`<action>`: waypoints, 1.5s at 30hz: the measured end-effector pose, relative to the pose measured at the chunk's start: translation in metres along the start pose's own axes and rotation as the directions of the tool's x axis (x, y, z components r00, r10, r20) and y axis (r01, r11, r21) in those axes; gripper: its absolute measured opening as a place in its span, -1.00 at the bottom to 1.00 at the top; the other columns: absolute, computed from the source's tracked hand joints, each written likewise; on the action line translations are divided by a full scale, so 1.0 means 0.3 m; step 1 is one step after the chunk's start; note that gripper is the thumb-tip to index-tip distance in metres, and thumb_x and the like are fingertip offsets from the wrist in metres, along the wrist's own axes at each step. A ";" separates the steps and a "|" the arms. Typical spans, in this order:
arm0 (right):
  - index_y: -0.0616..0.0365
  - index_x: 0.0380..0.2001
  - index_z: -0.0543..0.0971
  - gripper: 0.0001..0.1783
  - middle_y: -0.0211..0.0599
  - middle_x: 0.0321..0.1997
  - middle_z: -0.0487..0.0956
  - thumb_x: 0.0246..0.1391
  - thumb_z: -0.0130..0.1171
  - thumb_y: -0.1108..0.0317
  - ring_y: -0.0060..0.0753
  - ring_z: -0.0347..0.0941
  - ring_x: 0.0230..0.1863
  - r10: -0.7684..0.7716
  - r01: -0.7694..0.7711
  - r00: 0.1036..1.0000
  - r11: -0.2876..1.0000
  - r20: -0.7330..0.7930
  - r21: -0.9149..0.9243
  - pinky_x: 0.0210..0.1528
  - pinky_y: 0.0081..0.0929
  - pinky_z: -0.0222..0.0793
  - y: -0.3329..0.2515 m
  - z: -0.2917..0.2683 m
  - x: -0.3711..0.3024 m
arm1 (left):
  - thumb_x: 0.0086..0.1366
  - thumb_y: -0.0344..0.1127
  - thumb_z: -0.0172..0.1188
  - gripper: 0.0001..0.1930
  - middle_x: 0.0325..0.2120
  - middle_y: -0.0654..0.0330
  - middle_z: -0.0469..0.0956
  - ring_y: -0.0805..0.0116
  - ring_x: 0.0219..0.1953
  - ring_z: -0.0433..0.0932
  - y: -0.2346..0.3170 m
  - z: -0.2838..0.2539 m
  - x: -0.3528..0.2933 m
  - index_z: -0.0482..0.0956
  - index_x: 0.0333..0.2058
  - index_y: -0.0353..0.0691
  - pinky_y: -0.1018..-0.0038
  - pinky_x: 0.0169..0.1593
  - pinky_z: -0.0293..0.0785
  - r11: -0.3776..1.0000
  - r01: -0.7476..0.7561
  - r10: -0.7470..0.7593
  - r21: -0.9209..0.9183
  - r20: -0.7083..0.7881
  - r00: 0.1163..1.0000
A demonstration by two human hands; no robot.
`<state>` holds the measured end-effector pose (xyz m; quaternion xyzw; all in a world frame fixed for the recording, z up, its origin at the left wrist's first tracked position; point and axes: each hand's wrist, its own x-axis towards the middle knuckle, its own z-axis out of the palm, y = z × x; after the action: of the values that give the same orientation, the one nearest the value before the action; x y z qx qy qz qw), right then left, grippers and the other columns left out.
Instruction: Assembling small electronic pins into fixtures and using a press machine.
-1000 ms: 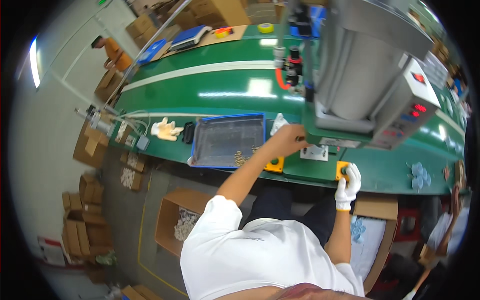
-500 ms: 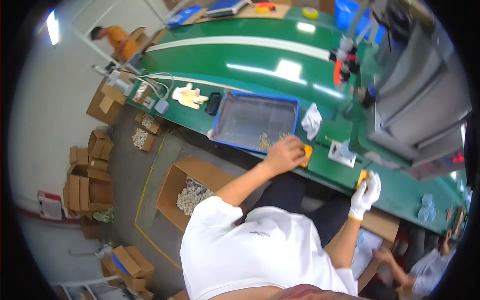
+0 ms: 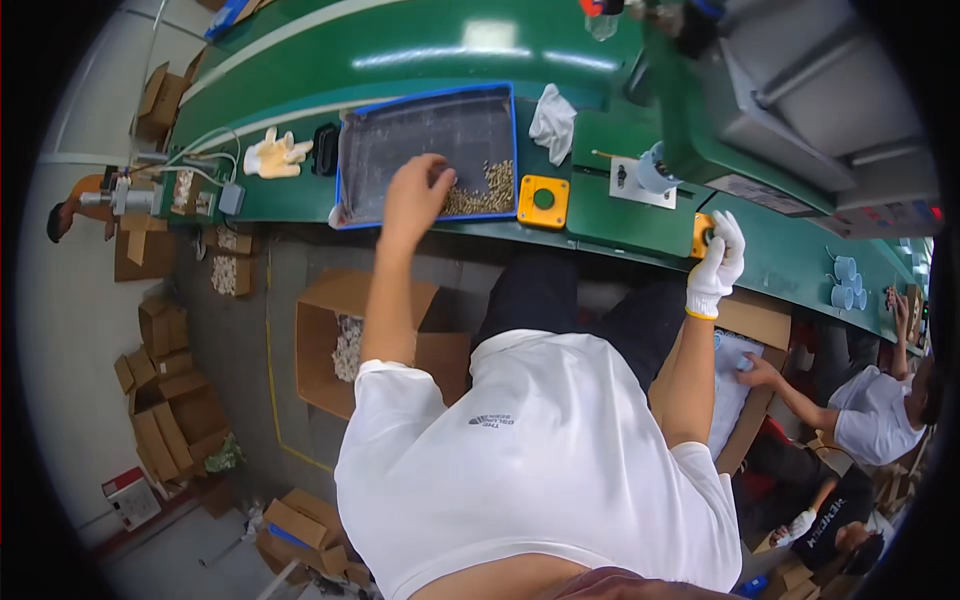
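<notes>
Long green worktop [image 3: 600,215] carries a shallow blue-rimmed grey tray [image 3: 420,130]. Small brass-coloured metal pieces [image 3: 480,195] lie heaped at its near right corner: judged light, hard, loose, best pinched at fingertips. Bare left hand [image 3: 412,195] curls over them, grasp unclear. White-gloved right hand [image 3: 716,262] rests partly open at an orange button box [image 3: 702,232].

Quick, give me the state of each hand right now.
Left hand: bare, fingers curled over small parts in the blue tray; grasp cannot be told.
Right hand: gloved, on the yellow button box.
</notes>
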<state>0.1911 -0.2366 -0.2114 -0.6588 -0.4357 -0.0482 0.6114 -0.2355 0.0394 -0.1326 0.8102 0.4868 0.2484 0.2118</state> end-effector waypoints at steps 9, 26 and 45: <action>0.31 0.12 0.63 -0.65 0.00 0.29 0.69 0.58 0.04 0.26 0.00 0.50 0.47 -0.007 0.007 1.000 1.000 -0.019 -0.004 0.55 -0.08 0.32 0.017 0.011 -0.011 | 0.27 -0.14 0.53 -0.63 -0.28 -0.04 0.82 -0.07 -0.17 0.81 0.050 -0.015 0.020 0.80 -0.08 -0.29 0.17 -0.04 0.69 0.993 0.111 -0.081 -0.039 0.458 0.885; 0.37 0.38 0.47 -0.47 -0.05 0.37 0.61 0.41 0.26 0.47 -0.25 0.55 0.34 0.266 -0.267 0.958 0.964 0.109 -0.005 0.43 -0.30 0.43 -0.341 0.064 0.129 | 0.54 -0.44 0.27 -0.80 -0.12 0.16 0.72 0.40 -0.14 0.64 -0.051 0.069 -0.014 0.77 0.04 -0.28 0.44 0.00 0.53 0.935 -0.029 0.035 -0.352 0.009 0.999; 0.14 -0.24 0.75 -0.69 -0.08 -0.26 0.76 0.26 0.41 0.09 0.09 0.74 -0.20 0.220 -0.274 0.895 0.957 -0.389 -0.090 -0.03 -0.11 0.69 -0.190 -0.056 0.521 | 0.55 -0.43 0.23 -0.81 -0.12 0.04 0.70 0.15 -0.06 0.69 -0.097 0.163 0.004 0.74 0.00 -0.36 0.32 0.05 0.58 0.989 -0.113 0.117 -0.098 0.037 0.992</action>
<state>0.2591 -0.1776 -0.0706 -0.7296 -0.2190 -0.1258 0.6356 -0.2252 0.0481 -0.1880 0.8311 0.4221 0.2658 0.2458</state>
